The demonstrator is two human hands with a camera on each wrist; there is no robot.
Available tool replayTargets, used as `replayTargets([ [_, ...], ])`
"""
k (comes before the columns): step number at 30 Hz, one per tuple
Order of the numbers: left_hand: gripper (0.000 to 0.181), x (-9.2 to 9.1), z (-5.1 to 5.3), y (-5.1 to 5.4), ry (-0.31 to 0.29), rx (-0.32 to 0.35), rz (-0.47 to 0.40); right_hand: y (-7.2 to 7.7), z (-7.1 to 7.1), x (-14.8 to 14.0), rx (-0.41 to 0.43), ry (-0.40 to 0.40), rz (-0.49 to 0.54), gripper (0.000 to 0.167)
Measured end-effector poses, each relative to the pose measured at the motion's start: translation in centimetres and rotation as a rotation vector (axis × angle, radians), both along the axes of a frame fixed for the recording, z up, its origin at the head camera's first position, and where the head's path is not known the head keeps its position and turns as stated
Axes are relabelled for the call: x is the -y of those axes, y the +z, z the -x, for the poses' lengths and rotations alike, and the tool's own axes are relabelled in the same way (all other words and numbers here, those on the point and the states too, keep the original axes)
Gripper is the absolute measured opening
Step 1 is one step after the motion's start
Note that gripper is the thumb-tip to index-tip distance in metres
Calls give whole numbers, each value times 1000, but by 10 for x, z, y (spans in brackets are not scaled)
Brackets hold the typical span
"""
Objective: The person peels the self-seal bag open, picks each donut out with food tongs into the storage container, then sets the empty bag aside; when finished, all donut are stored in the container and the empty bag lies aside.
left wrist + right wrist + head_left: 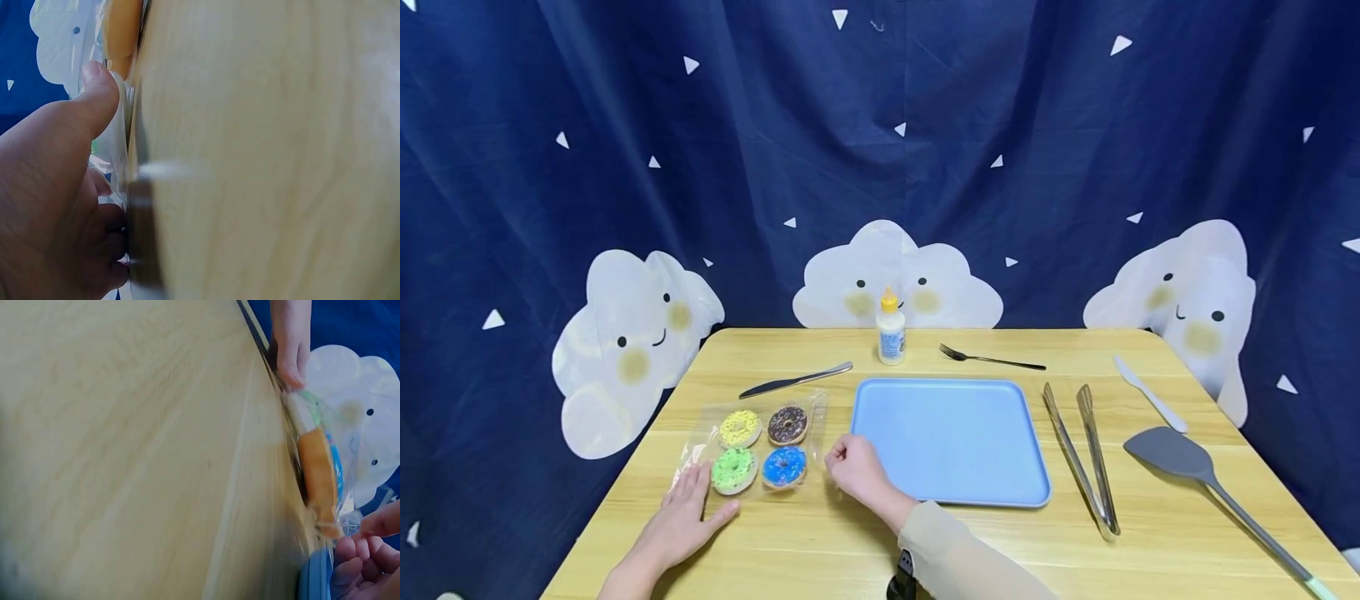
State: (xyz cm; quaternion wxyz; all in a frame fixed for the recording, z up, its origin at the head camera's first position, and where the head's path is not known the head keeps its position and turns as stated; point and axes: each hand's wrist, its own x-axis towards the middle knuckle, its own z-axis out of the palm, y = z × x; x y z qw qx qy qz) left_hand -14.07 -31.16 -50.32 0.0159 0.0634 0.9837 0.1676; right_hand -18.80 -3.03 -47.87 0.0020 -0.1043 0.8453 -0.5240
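Observation:
A clear plastic bag (816, 406) lies on the table with several doughnuts in it: yellow (740, 428), dark brown (787, 426), green (734, 470) and blue (784, 467). My left hand (681, 521) rests at the bag's lower left corner, fingers extended and thumb spread on the wood. At the bag's right side, my right hand (857, 468) has curled fingers. In the right wrist view its thumb and fingertips (359, 550) pinch the edge of the plastic, beside the orange-brown side of a doughnut (317, 465). A blue tray (951, 442) lies just right of this hand.
Behind the bag lies a table knife (796, 380). A white glue bottle (891, 331) with an orange cap stands at the back, near a black fork (992, 359). Metal tongs (1084, 462), a white knife (1150, 395) and a grey spatula (1217, 492) lie to the right.

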Motion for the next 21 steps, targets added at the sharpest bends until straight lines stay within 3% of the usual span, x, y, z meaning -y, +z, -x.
replayTargets([
  [7,94,2,0,-1,7,16,3,0,-1,-9,-24,-22,-20,13],
  [21,91,0,1,0,-7,-17,9,-9,-1,-13,9,-21,-4,10],
])
